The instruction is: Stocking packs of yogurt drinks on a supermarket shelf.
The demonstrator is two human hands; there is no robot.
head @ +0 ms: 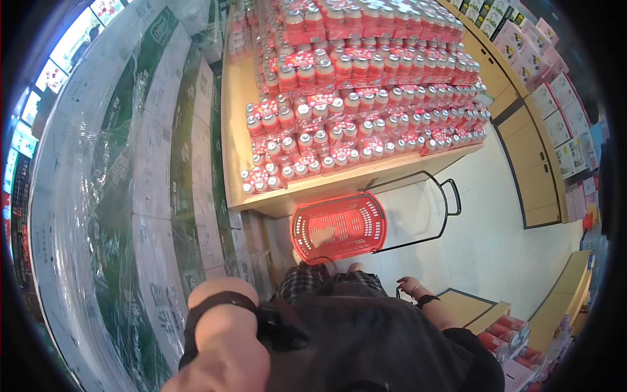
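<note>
My left arm [230, 328], a black band around it, is bent up close at the lower left; its hand is out of view. Low beside my right hip is my right hand [410, 286], with a dark band at the wrist. A thin dark edge shows just under its fingers, but whether they hold it is unclear. On the floor before my feet stands a red plastic shopping basket [343, 230] with a tan patch or flat item inside. Its long black pull handle [437, 230] extends right, away from both hands.
A wooden display platform [313, 188] bears stacked shrink-wrapped packs of red-and-white bottles [362, 98]. Film-wrapped green-and-white cartons [152, 196] rise at left. Wooden cabinets [529, 171] with boxed goods stand right. Red cans [499, 338] sit at lower right. Pale floor tiles [470, 245] lie between.
</note>
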